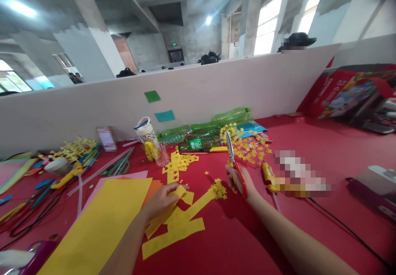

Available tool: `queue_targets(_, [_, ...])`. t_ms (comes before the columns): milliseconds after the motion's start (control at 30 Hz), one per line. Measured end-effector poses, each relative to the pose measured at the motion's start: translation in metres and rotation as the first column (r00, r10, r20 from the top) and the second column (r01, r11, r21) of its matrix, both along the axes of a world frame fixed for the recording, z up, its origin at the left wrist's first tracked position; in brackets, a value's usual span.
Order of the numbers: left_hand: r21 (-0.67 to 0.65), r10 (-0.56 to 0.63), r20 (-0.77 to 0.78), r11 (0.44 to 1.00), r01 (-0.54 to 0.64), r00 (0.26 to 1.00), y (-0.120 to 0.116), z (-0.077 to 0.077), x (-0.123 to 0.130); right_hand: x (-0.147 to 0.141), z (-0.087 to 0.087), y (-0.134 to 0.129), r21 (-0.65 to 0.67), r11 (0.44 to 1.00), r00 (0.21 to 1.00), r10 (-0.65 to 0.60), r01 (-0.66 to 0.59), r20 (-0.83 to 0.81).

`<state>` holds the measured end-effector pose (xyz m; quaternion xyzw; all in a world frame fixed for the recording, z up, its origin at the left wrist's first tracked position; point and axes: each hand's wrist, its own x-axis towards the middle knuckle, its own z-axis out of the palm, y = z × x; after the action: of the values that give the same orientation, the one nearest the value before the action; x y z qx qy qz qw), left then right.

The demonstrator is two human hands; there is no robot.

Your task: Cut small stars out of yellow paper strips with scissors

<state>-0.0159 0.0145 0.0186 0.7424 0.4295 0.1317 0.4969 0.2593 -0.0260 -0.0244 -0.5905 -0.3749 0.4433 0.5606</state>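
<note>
My left hand (163, 200) pinches a curled yellow felt strip (182, 192) above more cut yellow strips (175, 234) on the red table. Fingers of my right hand (238, 180) wrap the red-handled scissors (230, 148), whose blades point up and away and look closed. Between the hands lies a small heap of yellow stars (219, 189), at the end of one strip. Just beyond are strips with star-shaped holes (179, 163). Left of my left hand is a stack of felt sheets with a large yellow sheet (105, 217) on top.
Green plastic bottles (198, 132) lie along the white partition (216, 87), near a white cup (145, 130) and scattered stars (247, 145). A yellow glue gun (268, 176) with a cord lies at right, another glue gun (68, 176) at left. A red box (343, 91) stands far right.
</note>
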Motion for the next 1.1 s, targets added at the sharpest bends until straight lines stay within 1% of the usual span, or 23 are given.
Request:
queue_targets(67, [-0.031,-0.095,0.045,0.995,0.096,0.994,-0.008,0.005,0.004,-0.001,-0.001,-0.001,-0.002,1.000,1.000,0.011,-0.011,0.009])
queue_targets(100, [-0.040,-0.163,0.023,0.986,0.163,0.986,-0.012,0.007,0.008,-0.001,-0.001,-0.001,-0.003,1.000,1.000,0.013,-0.013,0.014])
queue_targets(133, [-0.022,-0.223,-0.019,0.975,0.223,0.975,-0.017,0.008,0.013,-0.001,-0.001,-0.001,-0.004,1.000,1.000,0.012,-0.012,0.017])
queue_targets(200, [0.036,-0.294,-0.103,0.954,0.299,0.950,-0.024,0.007,0.019,0.001,0.000,-0.001,-0.008,1.000,1.000,0.007,-0.007,0.023])
queue_targets(233, [0.045,-0.312,-0.127,0.946,0.320,0.942,-0.026,0.006,0.020,0.002,0.000,0.000,-0.009,1.000,1.000,0.004,-0.004,0.026])
queue_targets(333, [0.034,-0.287,-0.165,0.954,0.297,0.943,-0.023,0.002,0.011,0.004,0.001,0.001,-0.008,1.000,1.000,-0.011,0.011,0.028])
queue_targets(467, [0.058,-0.143,-0.167,0.986,0.154,0.975,-0.007,-0.003,-0.010,0.005,0.001,0.002,-0.011,1.000,0.999,-0.022,0.022,0.025])
queue_targets(533, [0.025,-0.062,-0.075,0.998,0.064,0.995,0.000,-0.002,-0.015,0.005,0.000,0.003,-0.017,1.000,1.000,-0.018,0.019,0.025])
queue_targets(600, [-0.062,0.044,0.076,0.997,-0.039,0.996,0.004,0.004,-0.014,0.004,0.000,0.003,-0.024,1.000,1.000,-0.013,0.014,0.028])
queue_targets(667, [-0.148,0.130,0.210,0.984,-0.100,0.969,0.007,0.013,-0.009,0.004,0.000,0.003,-0.026,1.000,0.999,-0.005,0.005,0.033])
queue_targets(700, [-0.172,0.163,0.251,0.978,-0.121,0.954,0.008,0.018,-0.005,0.004,0.001,0.003,-0.025,1.000,0.999,0.003,-0.002,0.035])
queue_targets(767, [-0.179,0.218,0.339,0.970,-0.165,0.915,0.009,0.027,0.008,0.003,0.004,0.001,-0.020,0.999,0.999,0.029,-0.028,0.040])
queue_targets(833, [-0.186,0.215,0.386,0.971,-0.153,0.897,0.007,0.031,0.025,0.001,0.008,-0.002,-0.013,0.997,0.996,0.075,-0.075,0.049])
queue_targets(900, [-0.200,0.146,0.393,0.977,-0.071,0.908,0.002,0.028,0.045,-0.004,0.012,-0.006,-0.008,0.990,0.988,0.139,-0.138,0.066])
queue_targets(967, [-0.181,0.055,0.366,0.983,0.013,0.929,-0.005,0.019,0.065,-0.010,0.015,-0.011,-0.010,0.979,0.976,0.205,-0.205,0.079])
queue_targets(1000, [-0.174,0.036,0.356,0.984,0.028,0.934,-0.009,0.014,0.073,-0.013,0.016,-0.013,-0.018,0.972,0.969,0.234,-0.234,0.083])
queue_targets(1100, [-0.178,0.046,0.372,0.984,0.023,0.927,-0.018,-0.001,0.087,-0.021,0.020,-0.018,-0.030,0.955,0.949,0.298,-0.296,0.099])
